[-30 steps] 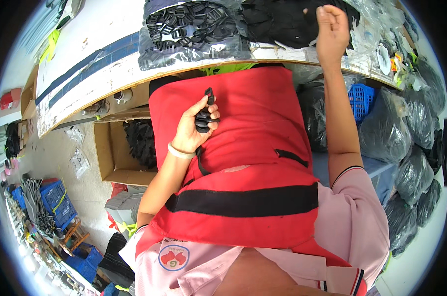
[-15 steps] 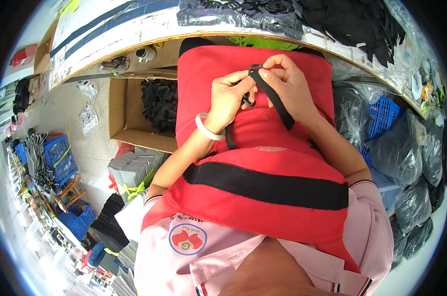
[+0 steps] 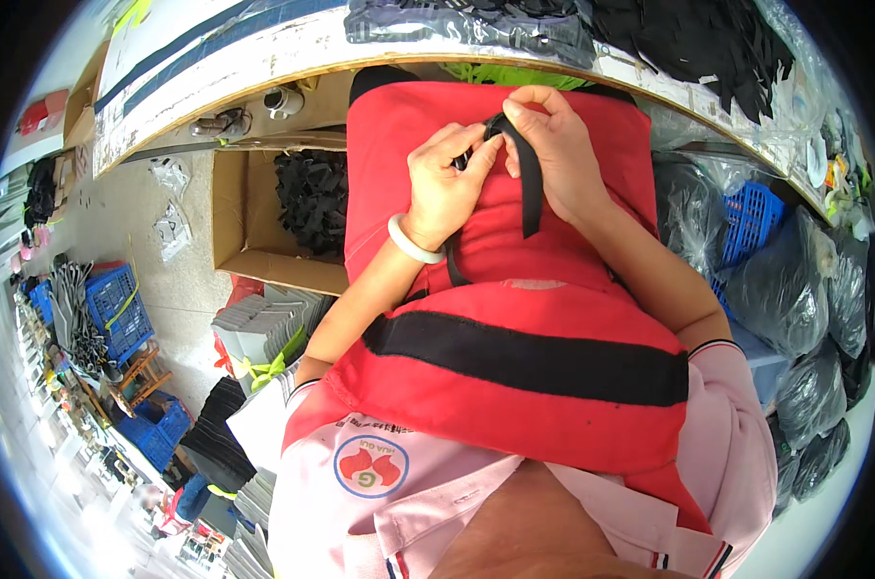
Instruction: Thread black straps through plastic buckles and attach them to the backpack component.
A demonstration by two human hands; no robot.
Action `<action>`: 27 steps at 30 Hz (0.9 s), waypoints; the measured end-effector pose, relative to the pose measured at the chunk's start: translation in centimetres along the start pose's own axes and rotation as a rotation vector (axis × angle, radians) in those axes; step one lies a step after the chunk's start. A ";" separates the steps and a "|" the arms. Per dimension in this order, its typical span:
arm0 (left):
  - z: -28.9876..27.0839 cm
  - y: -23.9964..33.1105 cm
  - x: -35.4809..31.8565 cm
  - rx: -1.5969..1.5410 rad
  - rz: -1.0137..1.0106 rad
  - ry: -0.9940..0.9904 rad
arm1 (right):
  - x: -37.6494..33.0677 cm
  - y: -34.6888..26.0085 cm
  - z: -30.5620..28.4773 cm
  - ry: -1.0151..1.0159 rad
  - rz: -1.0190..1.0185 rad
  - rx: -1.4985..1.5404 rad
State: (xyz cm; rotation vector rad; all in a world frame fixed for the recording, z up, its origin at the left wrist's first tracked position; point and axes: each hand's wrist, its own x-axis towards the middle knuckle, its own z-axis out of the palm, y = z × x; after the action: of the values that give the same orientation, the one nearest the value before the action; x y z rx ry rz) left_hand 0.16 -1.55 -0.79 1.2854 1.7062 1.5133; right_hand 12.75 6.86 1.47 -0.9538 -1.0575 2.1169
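Over the red apron [image 3: 592,232] on my lap, both hands meet at a small black plastic buckle [image 3: 495,125]. My left hand [image 3: 444,183] is closed, its thumb and fingertips pinching the buckle's near side; part of the dark piece is tucked under these fingers. With thumb and forefinger, my right hand [image 3: 556,145] grips a black webbing strap [image 3: 530,188] where it meets the buckle. The strap's loose end hangs down below my right thumb. Fingers hide most of the buckle, so I cannot tell how the strap runs through it.
Ahead is a white worktable [image 3: 292,58] with a pile of black strap pieces [image 3: 688,48]. A cardboard box [image 3: 235,217] of black pieces stands at left, near stacked grey sheets [image 3: 268,323]. At right are a blue crate [image 3: 751,227] and dark plastic bags [image 3: 785,289].
Both hands have moved slightly away from me with the buckle. My left hand has turned and closed further over it. The strap's loose end has swung left and hangs straighter.
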 end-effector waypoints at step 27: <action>-2.0 0.9 1.4 -0.558 -0.555 -0.013 | -1.7 -4.6 0.4 -0.098 -0.319 -0.562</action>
State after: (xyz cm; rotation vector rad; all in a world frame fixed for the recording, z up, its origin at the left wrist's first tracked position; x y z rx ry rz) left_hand -1.87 -1.31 0.80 0.4809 1.3317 1.4698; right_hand 14.19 7.82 6.08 -0.8536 -1.7808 1.6441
